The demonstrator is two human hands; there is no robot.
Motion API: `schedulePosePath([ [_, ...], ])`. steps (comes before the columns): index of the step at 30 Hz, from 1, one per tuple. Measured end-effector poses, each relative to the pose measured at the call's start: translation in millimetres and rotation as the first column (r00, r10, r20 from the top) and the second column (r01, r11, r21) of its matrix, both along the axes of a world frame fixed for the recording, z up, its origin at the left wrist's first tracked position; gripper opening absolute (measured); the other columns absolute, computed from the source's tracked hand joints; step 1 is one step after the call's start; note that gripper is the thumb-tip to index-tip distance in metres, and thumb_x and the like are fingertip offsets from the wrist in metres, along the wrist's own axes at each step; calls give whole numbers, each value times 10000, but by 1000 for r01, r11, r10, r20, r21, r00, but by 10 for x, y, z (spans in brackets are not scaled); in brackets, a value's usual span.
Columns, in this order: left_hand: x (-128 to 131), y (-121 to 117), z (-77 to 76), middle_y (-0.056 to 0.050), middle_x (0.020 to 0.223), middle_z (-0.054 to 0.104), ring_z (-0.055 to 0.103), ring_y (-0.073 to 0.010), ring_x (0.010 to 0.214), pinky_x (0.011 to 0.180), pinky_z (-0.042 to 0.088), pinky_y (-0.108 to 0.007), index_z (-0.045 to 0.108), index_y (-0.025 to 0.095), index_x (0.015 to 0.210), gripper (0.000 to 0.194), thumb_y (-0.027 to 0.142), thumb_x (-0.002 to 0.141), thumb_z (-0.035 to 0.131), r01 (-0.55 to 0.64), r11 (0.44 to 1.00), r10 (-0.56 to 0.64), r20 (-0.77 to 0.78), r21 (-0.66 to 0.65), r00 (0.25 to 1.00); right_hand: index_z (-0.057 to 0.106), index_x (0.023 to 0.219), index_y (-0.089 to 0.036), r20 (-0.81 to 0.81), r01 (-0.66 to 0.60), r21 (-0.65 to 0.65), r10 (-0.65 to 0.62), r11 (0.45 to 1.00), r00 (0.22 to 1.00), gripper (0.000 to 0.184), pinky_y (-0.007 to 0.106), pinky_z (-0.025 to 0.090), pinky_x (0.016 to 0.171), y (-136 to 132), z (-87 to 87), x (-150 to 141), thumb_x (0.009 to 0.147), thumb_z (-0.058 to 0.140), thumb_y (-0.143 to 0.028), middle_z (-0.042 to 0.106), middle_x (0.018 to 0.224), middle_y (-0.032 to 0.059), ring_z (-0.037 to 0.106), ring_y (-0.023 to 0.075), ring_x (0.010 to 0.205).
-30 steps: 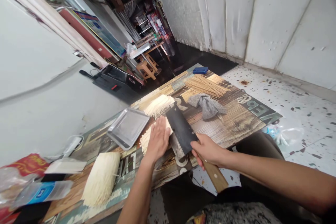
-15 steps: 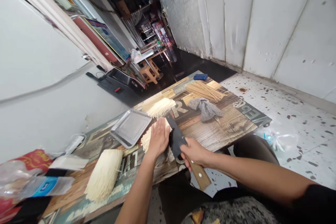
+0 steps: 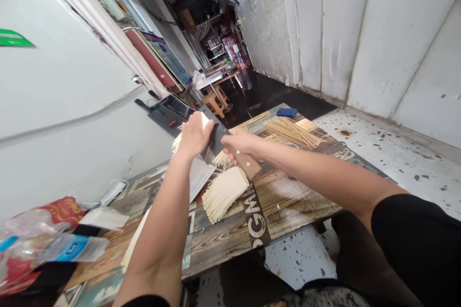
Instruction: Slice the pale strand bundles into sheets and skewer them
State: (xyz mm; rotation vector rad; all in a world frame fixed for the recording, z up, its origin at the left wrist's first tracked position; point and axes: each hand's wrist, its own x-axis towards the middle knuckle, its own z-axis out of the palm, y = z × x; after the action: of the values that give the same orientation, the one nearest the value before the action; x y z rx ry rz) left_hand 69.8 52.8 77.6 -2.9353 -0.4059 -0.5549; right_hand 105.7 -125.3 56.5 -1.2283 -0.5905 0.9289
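My left hand (image 3: 196, 135) is closed on a bundle of thin cream strands that looks like enoki mushrooms (image 3: 176, 144), holding it against a cleaver (image 3: 217, 136) raised above the table. The handle of that cleaver is gripped in my right hand (image 3: 239, 145). Below them a second cream bundle (image 3: 226, 192) lies with its strands fanned to the left. Part of another pile (image 3: 222, 158) shows just behind it. A metal tray (image 3: 200, 175) is partly covered by my left arm. Farther left, a larger cream bundle (image 3: 135, 244) is mostly hidden by that forearm.
Thin wooden skewers (image 3: 295, 133) lie toward the far right of the patterned table (image 3: 288, 199), with a blue box-shaped item (image 3: 286, 112) behind them. A plastic bottle (image 3: 74, 248) and a red bag (image 3: 65, 211) sit at the left. A white wall (image 3: 90, 148) runs alongside.
Both hands have risen and moved away from me, carrying the cleaver and a bundle up off the table toward the tray. A bundle on the table beneath is now uncovered.
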Motion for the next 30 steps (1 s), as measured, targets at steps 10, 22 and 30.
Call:
schedulePosePath([
  [10, 876, 310, -1128, -145, 1528, 253, 244, -271, 1411, 1106, 150, -575, 254, 135, 1448, 668, 534, 937, 92, -96, 965, -7, -387, -246, 922, 525, 763, -130, -107, 80, -296, -116, 952, 987, 212, 176, 435, 417, 352, -762, 639, 946, 489, -231, 494, 549, -64, 468, 53, 411],
  [22, 243, -63, -934, -105, 1565, 140, 95, -221, 1449, 1143, -29, -528, 142, 128, 1495, 697, 541, 935, 102, -96, 979, 34, -318, -182, 948, 385, 738, -203, -74, 182, -206, -201, 961, 977, 140, 193, 420, 314, -1229, -795, 124, 862, 434, -163, 511, 529, -61, 443, 73, 338],
  [30, -1011, -612, -1415, -137, 1544, 216, 164, -235, 1435, 1162, 138, -468, 196, 94, 1485, 645, 473, 966, 153, -17, 983, -26, -226, -184, 974, 400, 723, -207, -200, 88, -229, -135, 969, 970, 114, 202, 420, 300, -1254, -1141, -544, 805, 431, -135, 500, 526, -78, 437, 77, 326],
])
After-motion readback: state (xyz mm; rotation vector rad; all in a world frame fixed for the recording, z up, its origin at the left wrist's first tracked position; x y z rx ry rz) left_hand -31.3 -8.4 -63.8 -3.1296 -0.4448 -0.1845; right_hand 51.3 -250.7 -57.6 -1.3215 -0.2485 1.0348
